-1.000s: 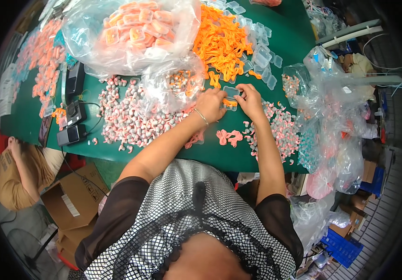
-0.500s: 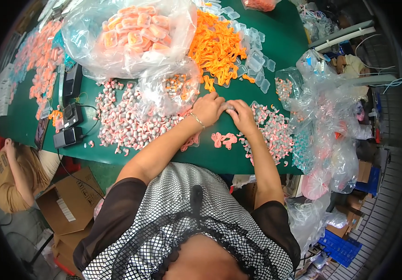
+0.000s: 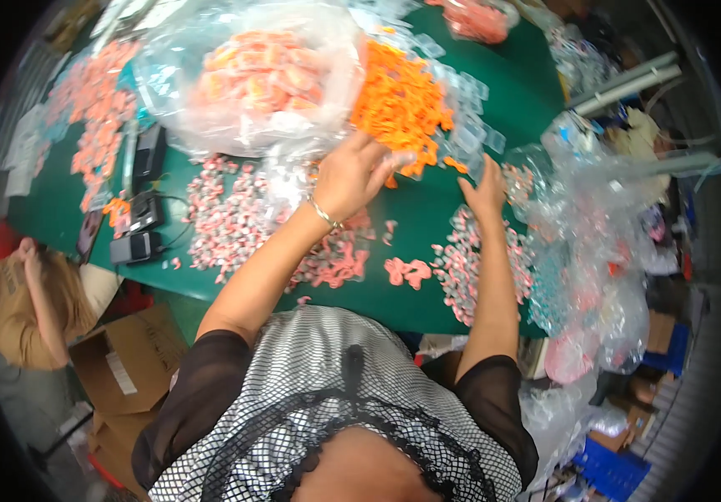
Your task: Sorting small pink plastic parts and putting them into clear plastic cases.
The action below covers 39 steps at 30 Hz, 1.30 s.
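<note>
My left hand (image 3: 350,180), with a bracelet at the wrist, is over the near left edge of a pile of orange cords (image 3: 398,105). Its thumb stretches out to the right, apart from the fingers; the thumb tip looks pale and blurred. To the right, my right hand (image 3: 486,194) reaches up with thumb and fingers apart, beside the scattered clear plastic cases (image 3: 471,109). Under my right forearm lies a heap of small pink-and-grey pieces (image 3: 459,289). A pink cord bundle (image 3: 408,271) rests between my forearms, and more pink cords (image 3: 339,259) lie beside my left forearm.
A large clear bag (image 3: 168,84) of orange-filled cases stands at the back. More pink-and-grey pieces (image 3: 210,209) spread at left, near black boxes (image 3: 136,248) with a cable. Crumpled plastic bags (image 3: 599,251) line the right edge. Another person (image 3: 38,309) sits at far left.
My hands, together before, are now apart. The left has moved up and left to the orange cords, the right up and right toward the clear cases. The whole view has shifted slightly.
</note>
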Motion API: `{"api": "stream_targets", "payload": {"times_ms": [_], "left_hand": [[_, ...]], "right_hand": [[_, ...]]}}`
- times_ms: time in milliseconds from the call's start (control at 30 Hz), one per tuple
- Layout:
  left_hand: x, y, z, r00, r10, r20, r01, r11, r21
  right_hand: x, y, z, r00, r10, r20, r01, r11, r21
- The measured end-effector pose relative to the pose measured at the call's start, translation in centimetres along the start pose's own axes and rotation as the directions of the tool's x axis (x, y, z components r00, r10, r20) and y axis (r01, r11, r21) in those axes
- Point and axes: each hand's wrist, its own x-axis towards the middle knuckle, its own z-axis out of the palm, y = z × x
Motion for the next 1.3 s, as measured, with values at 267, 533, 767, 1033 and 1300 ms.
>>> {"api": "stream_targets", "payload": {"times_ms": [267,533,767,1033,1300], "left_hand": [[7.4,-8.3,-9.9,0.919,0.102,-0.380,0.107,0.864,0.492],[8.5,-11.6,-10.3,0.872,0.220,-0.438,0.105,0.788,0.606],[-1.3,-4.9,-2.7,0.921,-0.069,0.383,-0.059,0.948,0.312],[-2.8,-8.1,-0.1,0.928,-0.227,0.296,0.047,0.859,0.510],[-2.2,-7.8,1.2,0.900,-0.300,0.317,0.099,0.848,0.521]], "right_hand": [[-1.4,4.8,1.1,0.989,0.107,-0.100,-0.104,0.994,0.036],[-4.0,-3.7,-1.3,0.884,0.320,0.341,-0.450,0.389,0.804],[-6.6,-9.1,-0.8,0.916,0.219,0.337,-0.346,0.856,0.384],[-7.4,-9.6,-1.2,0.984,0.027,0.176,-0.058,0.984,0.171],[-7.4,-7.6,-2.0,0.999,-0.005,0.051,-0.015,0.928,0.373]]}}
